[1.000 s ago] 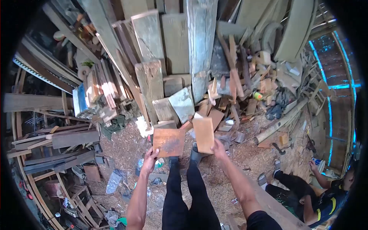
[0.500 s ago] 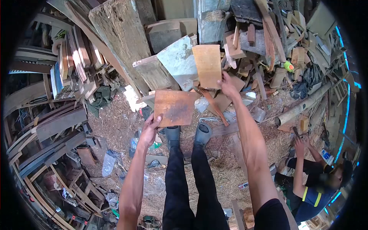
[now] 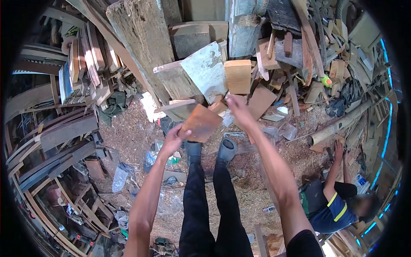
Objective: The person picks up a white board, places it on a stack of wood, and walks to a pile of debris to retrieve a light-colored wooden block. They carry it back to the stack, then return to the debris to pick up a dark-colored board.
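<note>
A flat reddish-brown board [image 3: 202, 123] is tilted in my left hand [image 3: 174, 139], gripped at its lower left edge above my boots. My right hand [image 3: 237, 107] is just right of that board, near a small wood block; its fingers are blurred and partly hidden, so what they hold is unclear. A lighter tan board [image 3: 238, 77] stands upright on the pile beyond my right hand, apart from it. Beside it leans a pale, paint-worn board [image 3: 207, 70].
Large weathered planks [image 3: 139, 43] lean at the back. Stacked timber [image 3: 64, 132] lines the left side. A round pole [image 3: 338, 124] lies at the right, near a crouching co-worker [image 3: 338, 210]. Sawdust and plastic scraps cover the ground.
My right hand has let go of the tan board and moved left and down. The reddish board in my left hand has tilted and shifted right. The co-worker has bent lower.
</note>
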Demonstrator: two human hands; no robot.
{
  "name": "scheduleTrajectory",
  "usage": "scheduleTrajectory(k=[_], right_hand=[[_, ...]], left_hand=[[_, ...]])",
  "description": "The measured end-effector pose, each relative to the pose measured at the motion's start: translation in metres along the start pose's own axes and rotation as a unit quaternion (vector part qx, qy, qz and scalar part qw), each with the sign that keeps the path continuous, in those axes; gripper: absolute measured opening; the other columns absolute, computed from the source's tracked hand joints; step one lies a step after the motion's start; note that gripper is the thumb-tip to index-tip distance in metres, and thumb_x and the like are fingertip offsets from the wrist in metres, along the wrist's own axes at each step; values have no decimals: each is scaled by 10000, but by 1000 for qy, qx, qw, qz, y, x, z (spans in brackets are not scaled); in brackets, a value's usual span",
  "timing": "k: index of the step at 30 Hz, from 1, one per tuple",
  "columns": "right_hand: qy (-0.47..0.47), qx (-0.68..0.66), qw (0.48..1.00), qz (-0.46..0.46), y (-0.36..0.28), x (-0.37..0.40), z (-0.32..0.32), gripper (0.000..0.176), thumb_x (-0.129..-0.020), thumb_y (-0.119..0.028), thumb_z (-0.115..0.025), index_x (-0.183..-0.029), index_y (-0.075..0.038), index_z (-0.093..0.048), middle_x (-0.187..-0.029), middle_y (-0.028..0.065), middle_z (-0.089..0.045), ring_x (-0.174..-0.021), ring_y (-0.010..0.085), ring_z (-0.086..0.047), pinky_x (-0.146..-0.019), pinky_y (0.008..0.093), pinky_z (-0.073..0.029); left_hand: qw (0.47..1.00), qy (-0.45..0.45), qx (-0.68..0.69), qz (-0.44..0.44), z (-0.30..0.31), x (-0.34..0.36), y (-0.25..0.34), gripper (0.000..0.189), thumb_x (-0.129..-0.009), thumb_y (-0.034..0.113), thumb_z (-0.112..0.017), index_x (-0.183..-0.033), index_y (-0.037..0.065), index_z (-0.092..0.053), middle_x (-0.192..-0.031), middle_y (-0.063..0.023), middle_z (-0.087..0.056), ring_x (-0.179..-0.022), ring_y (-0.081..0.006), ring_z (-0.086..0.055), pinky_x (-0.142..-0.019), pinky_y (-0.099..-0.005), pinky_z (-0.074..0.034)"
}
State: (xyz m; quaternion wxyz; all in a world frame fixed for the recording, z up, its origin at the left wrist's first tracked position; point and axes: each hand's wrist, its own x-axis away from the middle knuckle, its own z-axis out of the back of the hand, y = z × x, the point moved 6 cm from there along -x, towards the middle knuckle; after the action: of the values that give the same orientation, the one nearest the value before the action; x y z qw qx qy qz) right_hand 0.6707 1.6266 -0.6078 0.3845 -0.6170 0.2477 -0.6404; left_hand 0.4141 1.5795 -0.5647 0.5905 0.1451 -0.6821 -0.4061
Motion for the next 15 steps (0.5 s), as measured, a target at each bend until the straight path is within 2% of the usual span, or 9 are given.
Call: scheduleTrajectory(k=[1, 2, 4, 6, 8, 10, 11, 13, 15], right_hand=[[-43, -55, 998, 0, 13, 11, -17, 622, -767, -336, -564, -1244, -32, -305, -1201, 180, -404, -1096, 249, -408, -900, 334, -335], [-44, -54, 998, -4, 9, 28, -25, 622, -767, -336, -564, -1244, -32, -305, -1201, 180, -404, -1096, 249, -408, -900, 334, -335], [-108, 82, 989, 57, -3, 57, -42, 661, -766, -369, -565, -1268, -46, -281, -1198, 170, -407, -1097, 255, -404, -918, 337, -319], [-101, 90, 989, 52, 12, 60, -42, 671, -751, -369, -580, -1264, -52, -287, -1201, 166, -406, -1098, 260, -404, -928, 341, -308], [-32, 120, 984, 129, 12, 60, -34, 604, -749, -336, -586, -1217, -42, -344, -1177, 167, -422, -1076, 264, -418, -909, 338, -321], [-31, 104, 988, 106, 21, 52, -31, 546, -754, -309, -580, -1177, -33, -373, -1148, 166, -441, -1059, 259, -429, -890, 337, -332], [-28, 90, 992, 82, 25, 48, -27, 488, -759, -282, -574, -1137, -25, -402, -1120, 166, -460, -1043, 255, -440, -871, 337, -344], [-25, 108, 990, 89, 25, 40, -18, 440, -769, -260, -561, -1110, -21, -416, -1096, 164, -473, -1029, 247, -449, -856, 336, -350], [6, 111, 986, 128, 18, 33, -10, 370, -788, -224, -536, -1078, -19, -431, -1017, 162, -515, -968, 250, -486, -828, 334, -367]], left_hand=[[1000, -1, 2, 2, -2, -5, -1, 362, -789, 210, -568, -1092, 28, -491, -1013, -56, -551, -899, -124, -494, -801, -276, -392], [999, -16, -35, -23, -7, -9, 1, 347, -781, 208, -571, -1072, 31, -506, -981, -75, -566, -879, -142, -516, -786, -282, -399], [996, -31, -69, -47, -16, -18, 6, 332, -772, 205, -573, -1053, 35, -520, -949, -94, -581, -859, -160, -538, -770, -288, -405], [973, -67, -216, -45, -25, -24, 11, 334, -753, 209, -578, -1039, 45, -525, -912, -137, -585, -843, -228, -561, -745, -325, -414], [965, -91, -236, -63, -34, -29, 22, 337, -751, 216, -574, -1035, 43, -523, -906, -148, -582, -846, -251, -560, -739, -338, -414], [956, -115, -256, -80, -43, -33, 30, 339, -749, 223, -571, -1030, 41, -522, -900, -158, -580, -850, -274, -559, -733, -351, -413], [955, -105, -261, -90, -46, -35, 34, 332, -743, 214, -581, -1022, 42, -527, -904, -155, -573, -849, -274, -554, -731, -354, -416], [955, -95, -264, -100, -54, -41, 33, 326, -737, 204, -592, -1014, 42, -533, -909, -152, -565, -849, -274, -549, -729, -358, -418], [953, 47, -202, -220, -46, -47, 43, 329, -722, 177, -618, -1012, 52, -527, -936, -148, -531, -875, -283, -525, -753, -354, -414]])
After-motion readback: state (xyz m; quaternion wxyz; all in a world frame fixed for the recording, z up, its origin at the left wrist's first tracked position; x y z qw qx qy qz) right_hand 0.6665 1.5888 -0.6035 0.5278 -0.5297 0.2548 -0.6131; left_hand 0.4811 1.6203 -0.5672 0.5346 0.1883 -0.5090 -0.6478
